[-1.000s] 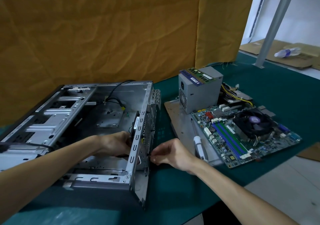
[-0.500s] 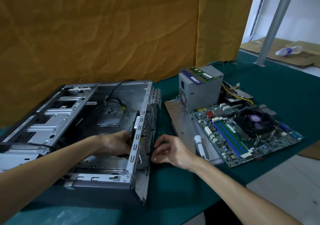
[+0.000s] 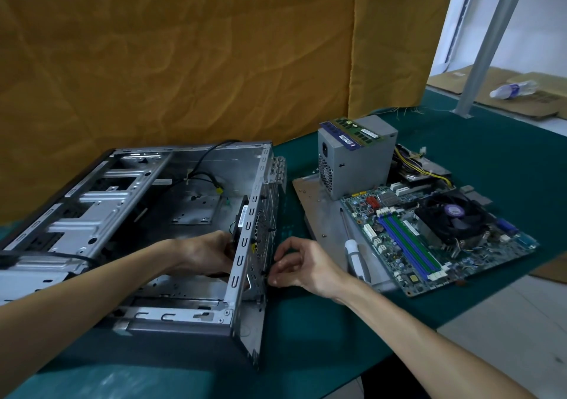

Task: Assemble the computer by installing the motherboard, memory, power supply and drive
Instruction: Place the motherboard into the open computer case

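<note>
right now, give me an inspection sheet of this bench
surface: green mat over the bench.
job's things: open case; motherboard, power supply and memory sticks outside it.
clutter: screwdriver on a metal panel.
grippers: left hand inside the case on a fan; right hand pinching at the rear wall.
cables: black cables in the case, yellow wires behind the supply.
surroundings: orange curtain, bottle on cardboard.

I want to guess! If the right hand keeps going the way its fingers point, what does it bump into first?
Most likely the case. The right hand points left at its perforated rear wall, fingertips right at it. Whether they touch it already, I cannot tell.
</note>
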